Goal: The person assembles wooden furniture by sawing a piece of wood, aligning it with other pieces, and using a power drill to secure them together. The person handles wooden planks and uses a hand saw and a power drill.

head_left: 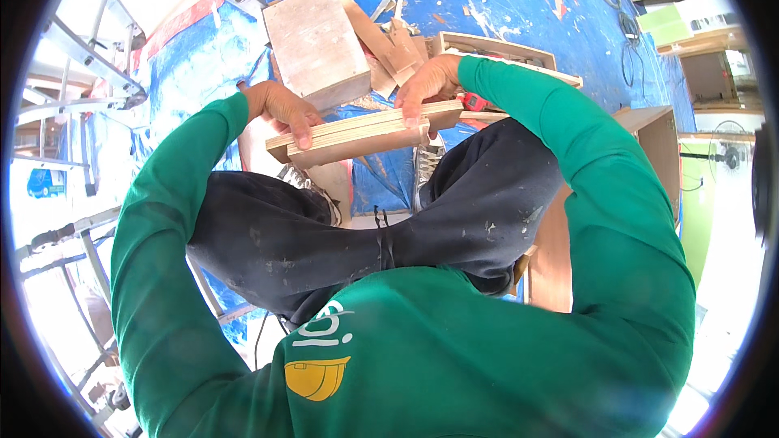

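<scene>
Head view: plywood pc (357,131) is held up in front of the person, above the gap btwn the knees, long side running L to R, R end slightly higher in view. Layered pale edge faces up, brown face twd the body; can't tell if it's one thick pc or several tog.

L hand (281,107) grips the pc's L end, fingers closed on it w/ a fingertip on the top edge. R hand (428,83) grips near the pc's R end, fingers closed, a tip pressed on the top edge too. Undersides of both grips hidden.

Rel. to the pc: just beyond it, a bit L, a pale wooden box (315,42); wood scraps (391,47) next to that. Beyond & R, an open wooden frame (519,47). Small red tool (473,102) right by the pc's R end, kind unclear. Farther R, a brown wooden box (659,142), partly behind the R arm. Well off L, a metal ladder (96,57). Blue tarp (519,0) spreads under & beyond the pc, w/ black cable (627,53) far R. Nearer side of pc: shoes (428,164), then dark trousers (357,255) w/ pale specks.
</scene>
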`<state>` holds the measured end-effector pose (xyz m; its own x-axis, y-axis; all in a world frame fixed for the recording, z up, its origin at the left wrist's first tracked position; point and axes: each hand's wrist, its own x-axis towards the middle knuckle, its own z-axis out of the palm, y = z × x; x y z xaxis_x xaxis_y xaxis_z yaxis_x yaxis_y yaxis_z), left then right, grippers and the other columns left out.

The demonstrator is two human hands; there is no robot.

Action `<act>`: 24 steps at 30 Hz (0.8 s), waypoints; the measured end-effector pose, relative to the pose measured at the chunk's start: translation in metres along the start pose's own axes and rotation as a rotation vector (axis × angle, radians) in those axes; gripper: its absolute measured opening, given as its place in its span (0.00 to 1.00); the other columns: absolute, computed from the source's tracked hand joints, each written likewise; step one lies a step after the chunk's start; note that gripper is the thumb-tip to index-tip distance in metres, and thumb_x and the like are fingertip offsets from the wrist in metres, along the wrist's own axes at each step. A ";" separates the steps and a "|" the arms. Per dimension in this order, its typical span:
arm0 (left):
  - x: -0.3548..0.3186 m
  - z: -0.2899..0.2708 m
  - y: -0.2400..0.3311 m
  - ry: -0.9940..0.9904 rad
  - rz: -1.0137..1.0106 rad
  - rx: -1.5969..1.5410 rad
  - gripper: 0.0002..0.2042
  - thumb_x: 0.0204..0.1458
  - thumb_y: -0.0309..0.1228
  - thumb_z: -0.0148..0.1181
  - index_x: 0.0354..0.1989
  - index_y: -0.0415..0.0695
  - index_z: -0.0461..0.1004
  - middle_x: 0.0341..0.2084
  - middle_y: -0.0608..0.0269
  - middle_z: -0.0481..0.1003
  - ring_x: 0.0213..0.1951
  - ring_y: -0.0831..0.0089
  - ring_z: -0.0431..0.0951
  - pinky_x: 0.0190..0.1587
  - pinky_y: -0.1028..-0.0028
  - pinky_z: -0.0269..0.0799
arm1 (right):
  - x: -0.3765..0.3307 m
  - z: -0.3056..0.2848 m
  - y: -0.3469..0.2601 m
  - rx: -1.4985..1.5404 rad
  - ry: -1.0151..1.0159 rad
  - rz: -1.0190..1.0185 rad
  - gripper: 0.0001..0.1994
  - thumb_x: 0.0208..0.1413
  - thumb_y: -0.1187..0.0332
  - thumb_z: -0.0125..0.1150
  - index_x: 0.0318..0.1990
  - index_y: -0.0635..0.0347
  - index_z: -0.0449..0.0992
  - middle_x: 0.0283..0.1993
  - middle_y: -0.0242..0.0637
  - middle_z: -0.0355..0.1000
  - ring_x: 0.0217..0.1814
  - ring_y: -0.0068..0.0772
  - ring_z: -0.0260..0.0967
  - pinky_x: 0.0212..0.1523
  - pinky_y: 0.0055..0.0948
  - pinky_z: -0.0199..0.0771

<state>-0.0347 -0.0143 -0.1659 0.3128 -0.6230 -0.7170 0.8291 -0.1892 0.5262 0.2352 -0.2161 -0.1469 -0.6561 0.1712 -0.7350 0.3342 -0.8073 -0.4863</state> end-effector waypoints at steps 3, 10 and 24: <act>0.000 -0.003 -0.006 0.049 -0.003 0.020 0.47 0.41 0.41 0.88 0.69 0.33 0.71 0.57 0.52 0.81 0.57 0.64 0.83 0.61 0.68 0.79 | 0.000 -0.003 -0.001 -0.015 0.015 -0.012 0.33 0.51 0.59 0.80 0.61 0.70 0.78 0.51 0.52 0.83 0.50 0.45 0.86 0.51 0.49 0.89; -0.004 -0.012 -0.019 0.085 -0.006 0.013 0.46 0.38 0.42 0.88 0.66 0.33 0.73 0.52 0.54 0.83 0.51 0.67 0.84 0.57 0.68 0.80 | -0.002 -0.004 -0.011 -0.068 0.021 -0.031 0.31 0.51 0.56 0.81 0.59 0.67 0.81 0.51 0.51 0.84 0.49 0.44 0.86 0.50 0.47 0.88; -0.117 0.022 0.055 1.897 0.692 0.055 0.57 0.50 0.65 0.79 0.71 0.23 0.66 0.52 0.46 0.78 0.47 0.67 0.81 0.53 0.66 0.80 | -0.059 -0.028 -0.021 0.240 0.423 -0.553 0.26 0.62 0.56 0.75 0.58 0.70 0.80 0.48 0.47 0.83 0.45 0.39 0.85 0.42 0.39 0.91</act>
<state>-0.0357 0.0316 -0.0437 0.5368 0.8363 0.1117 0.3784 -0.3569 0.8540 0.2856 -0.1939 -0.1069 -0.3527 0.7534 -0.5550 -0.1597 -0.6329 -0.7576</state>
